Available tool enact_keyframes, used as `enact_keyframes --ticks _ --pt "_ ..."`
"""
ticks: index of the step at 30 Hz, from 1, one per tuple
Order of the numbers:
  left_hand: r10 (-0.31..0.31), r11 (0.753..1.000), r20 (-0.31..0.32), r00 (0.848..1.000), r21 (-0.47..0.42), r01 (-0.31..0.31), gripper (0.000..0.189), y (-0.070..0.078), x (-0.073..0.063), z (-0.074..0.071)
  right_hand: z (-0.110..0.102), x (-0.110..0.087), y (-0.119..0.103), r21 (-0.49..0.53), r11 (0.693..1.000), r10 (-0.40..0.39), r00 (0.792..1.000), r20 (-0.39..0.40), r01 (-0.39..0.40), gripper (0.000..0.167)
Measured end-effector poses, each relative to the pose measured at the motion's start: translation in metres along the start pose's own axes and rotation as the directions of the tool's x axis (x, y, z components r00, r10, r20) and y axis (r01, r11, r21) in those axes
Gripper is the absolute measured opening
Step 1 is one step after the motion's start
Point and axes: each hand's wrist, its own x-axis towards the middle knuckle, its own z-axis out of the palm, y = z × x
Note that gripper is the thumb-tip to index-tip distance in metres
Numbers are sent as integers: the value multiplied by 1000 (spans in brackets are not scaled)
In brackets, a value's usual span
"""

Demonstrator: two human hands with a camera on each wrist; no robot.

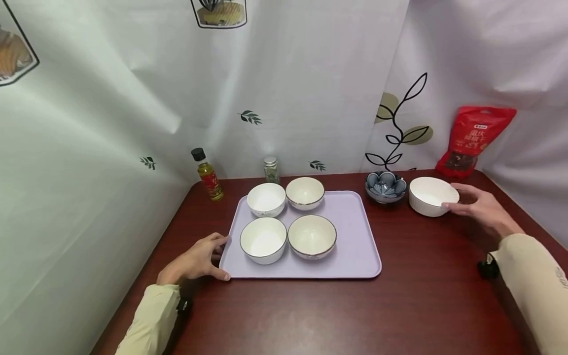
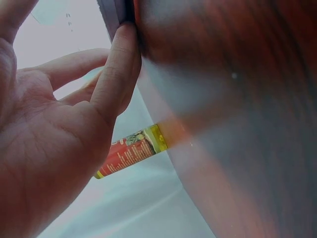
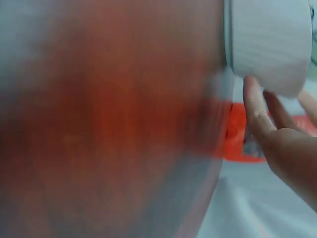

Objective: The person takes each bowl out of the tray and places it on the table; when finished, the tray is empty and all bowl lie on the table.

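1. Hands. I see the two hands well apart. The left hand (image 1: 199,259) has its fingers loosely extended, touching the left edge of the lilac tray (image 1: 352,236), thumb at the near left corner. The right hand (image 1: 481,204) spreads thumb and fingers about the right side of the white ribbed bowl (image 1: 429,197), fingertips at its wall; I cannot tell whether they clamp it.

2. Orientation. The tray lies flat, its long axis running left to right. The ribbed bowl sits right of the tray with its mouth upward; being round, it shows me no long axis.

3. Neighbours. Four bowls (image 1: 312,236), mouths up, stand in two rows on the tray's left and middle. A blue petalled bowl (image 1: 385,187) is just left of the ribbed one.

4. Surface. All rest on a dark red-brown counter (image 1: 337,315), glossy, with blurred reflections in my wrist views. Along its far side I note an oil bottle (image 1: 208,177) at left, a small glass jar (image 1: 271,171) behind the tray, and a red pouch (image 1: 475,140) in the right corner.

5. Room. Pale wall sheeting (image 1: 319,108), creased and printed with leaf sprigs, rises behind and on both sides.
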Motion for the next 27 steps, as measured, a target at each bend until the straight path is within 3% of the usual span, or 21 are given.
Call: enact_keyframes --ticks 3,4,11,16,24,27 --pt "3 1000 -1 1000 14 -3 108 1 -1 0 6 0 -1 -263 965 -12 998 -61 -4 87" --pt "3 1000 1 1000 19 -3 108 1 -1 0 7 1 -1 -284 959 -6 998 -63 -12 89" --pt "-21 1000 14 1000 -5 21 108 -1 0 3 -2 19 -1 -325 944 76 996 57 -53 102" --pt "-19 1000 9 1000 2 19 108 -1 1 3 -10 27 -3 -345 938 88 989 120 -42 102" --pt "-3 1000 5 1000 22 3 107 -2 -2 0 -8 30 -11 -364 931 85 989 122 -35 102" --pt "-3 1000 4 1000 16 3 108 -3 -1 1 -7 24 -16 -381 924 32 996 78 1 100"
